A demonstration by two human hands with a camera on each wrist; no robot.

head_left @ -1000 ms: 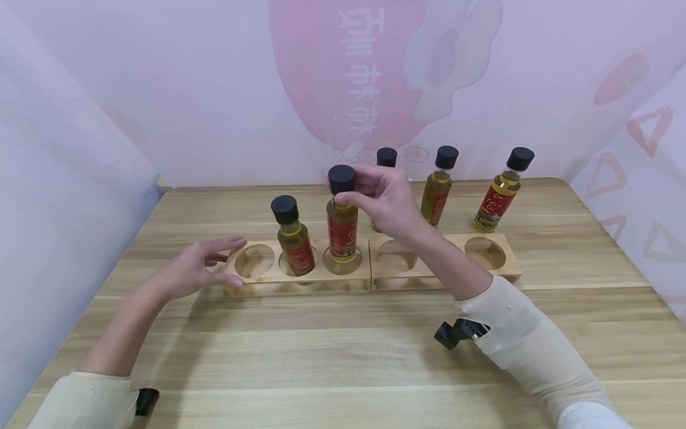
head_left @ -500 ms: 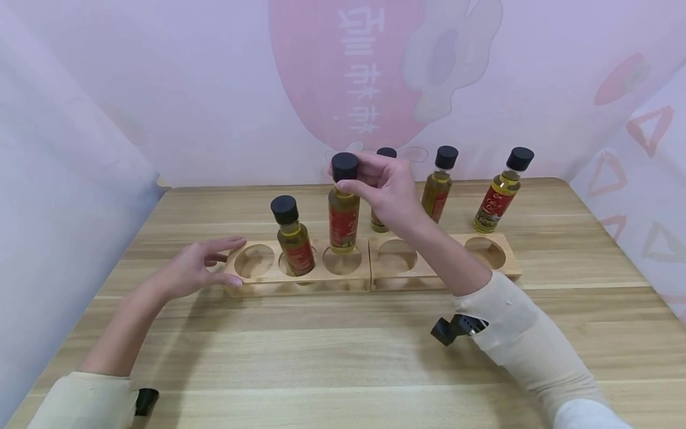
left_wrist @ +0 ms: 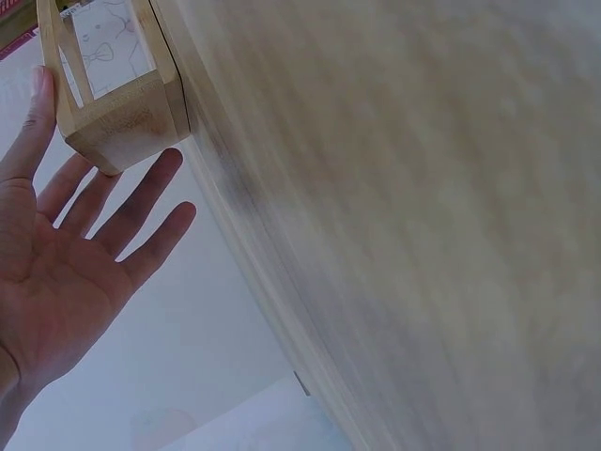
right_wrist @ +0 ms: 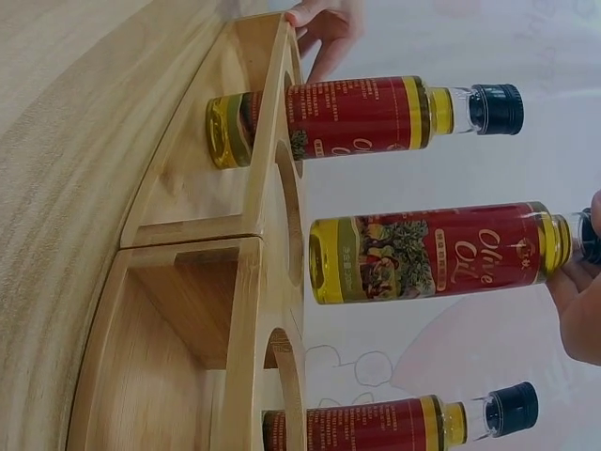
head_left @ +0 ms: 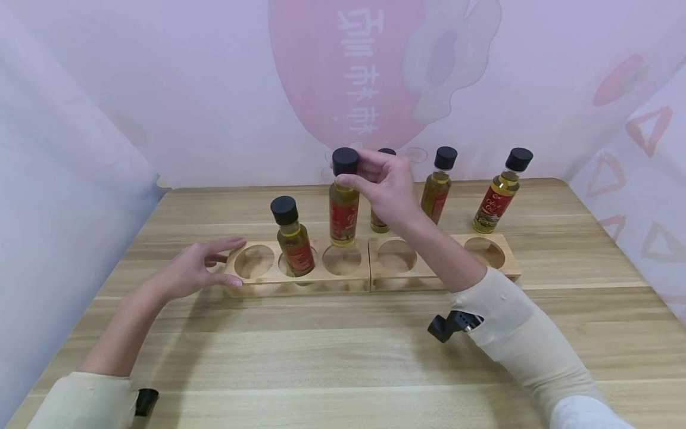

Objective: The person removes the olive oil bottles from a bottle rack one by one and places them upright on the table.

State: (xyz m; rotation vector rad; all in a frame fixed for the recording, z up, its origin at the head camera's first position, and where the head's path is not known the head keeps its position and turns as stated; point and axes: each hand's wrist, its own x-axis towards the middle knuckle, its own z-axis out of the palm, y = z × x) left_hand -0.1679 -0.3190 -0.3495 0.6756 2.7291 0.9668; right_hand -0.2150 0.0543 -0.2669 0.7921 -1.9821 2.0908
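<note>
My right hand [head_left: 388, 187] pinches an olive oil bottle [head_left: 343, 217] by its neck, just under the black cap. That bottle hangs upright over the third hole from the left; in the right wrist view its base is just clear of the top board. My left hand [head_left: 195, 271] touches the left end of the left wooden bottle rack [head_left: 268, 280], thumb at the front corner, forefinger at the back one. Its fingers look straight and spread in the left wrist view [left_wrist: 70, 254]. Another oil bottle [head_left: 296, 247] stands in the rack's second hole.
A second wooden rack [head_left: 423, 275] adjoins the first on the right, partly behind my right forearm. Behind it on the table [head_left: 321, 357] stand three more oil bottles: one [head_left: 379, 221] mostly hidden by my hand, another [head_left: 435, 196], and one at the right [head_left: 494, 205].
The right hand has lifted the bottle upward, from down in the third hole to above it. My left hand and the racks look unmoved.
</note>
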